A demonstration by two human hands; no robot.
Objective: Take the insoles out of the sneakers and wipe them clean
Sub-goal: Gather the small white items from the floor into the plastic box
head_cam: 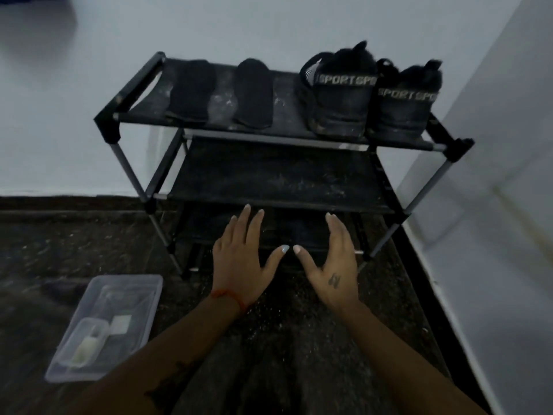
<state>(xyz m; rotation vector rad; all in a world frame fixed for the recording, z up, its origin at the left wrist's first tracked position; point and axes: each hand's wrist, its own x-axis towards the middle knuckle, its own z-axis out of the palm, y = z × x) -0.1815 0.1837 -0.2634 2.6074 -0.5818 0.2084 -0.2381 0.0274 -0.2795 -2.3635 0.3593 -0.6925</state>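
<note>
Head view: clear tray [143, 290] left of hands; rack [134, 85] ahead.

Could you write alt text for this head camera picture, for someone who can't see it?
Two open, empty hands, left hand and right hand, hover before a black shoe rack. Its top shelf holds two black insoles lying flat and a pair of black sneakers. A clear plastic box sits on the floor at left.

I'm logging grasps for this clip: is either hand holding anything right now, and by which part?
Nothing is held. The left hand and right hand hover open in front of the shoe rack; both insoles lie on its top shelf.
</note>
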